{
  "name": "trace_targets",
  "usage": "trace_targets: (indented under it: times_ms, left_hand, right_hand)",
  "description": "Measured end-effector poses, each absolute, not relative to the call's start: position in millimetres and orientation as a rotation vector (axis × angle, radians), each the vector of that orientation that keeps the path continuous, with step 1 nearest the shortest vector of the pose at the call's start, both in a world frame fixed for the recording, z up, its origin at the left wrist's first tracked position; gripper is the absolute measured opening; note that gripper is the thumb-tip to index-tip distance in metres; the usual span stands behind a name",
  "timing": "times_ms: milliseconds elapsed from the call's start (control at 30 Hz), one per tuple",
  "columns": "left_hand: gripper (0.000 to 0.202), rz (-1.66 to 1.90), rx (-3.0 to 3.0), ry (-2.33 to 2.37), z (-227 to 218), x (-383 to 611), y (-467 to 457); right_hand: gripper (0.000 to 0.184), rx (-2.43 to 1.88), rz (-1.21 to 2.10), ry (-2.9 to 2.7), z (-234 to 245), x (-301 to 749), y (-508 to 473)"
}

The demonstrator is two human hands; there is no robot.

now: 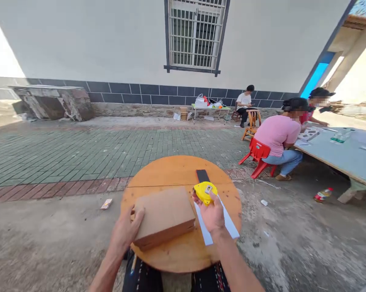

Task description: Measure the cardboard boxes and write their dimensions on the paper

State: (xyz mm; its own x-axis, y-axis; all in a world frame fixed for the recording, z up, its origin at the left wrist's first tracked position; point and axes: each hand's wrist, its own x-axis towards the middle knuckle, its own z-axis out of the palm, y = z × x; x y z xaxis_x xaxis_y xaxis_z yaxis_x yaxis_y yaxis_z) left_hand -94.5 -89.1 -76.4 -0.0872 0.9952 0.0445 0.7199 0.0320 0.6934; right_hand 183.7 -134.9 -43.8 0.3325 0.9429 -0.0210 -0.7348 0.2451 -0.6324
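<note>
The right hand (213, 215) has its fingers closed around a yellow tape measure (203, 192), lifted just above the round wooden table (177, 170), near the right end of a cardboard box (166, 215) whose left end the left hand (126, 229) clasps, thumb laid on top. Beneath the right hand lies a white paper sheet (231, 225), and a dark flat object (203, 175) sits just behind the tape measure; well apart to the right, a person in pink (277, 132) sits on a red chair (257, 152) at a grey table (347, 156)
</note>
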Motion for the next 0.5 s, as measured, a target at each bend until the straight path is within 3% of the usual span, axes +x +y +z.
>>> trace_targets:
  times_ms: [133,200,333,500]
  left_hand:
    - [0.053,1.226,1.677,1.741,-51,-79,-110]
    - [0.046,1.157,1.571,1.486,-36,-63,-122]
    - [0.058,0.801,1.153,0.986,-19,-27,-139]
    - [0.056,0.729,0.873,0.833,-29,-14,-157]
  right_hand:
    - [0.045,-0.606,1.252,-0.564,-36,183,-153]
    - [0.053,-0.63,1.242,-0.66,-38,175,-162]
    - [0.065,-0.751,1.173,-0.894,-43,158,-180]
    - [0.071,-0.848,1.198,-1.238,-27,155,-207]
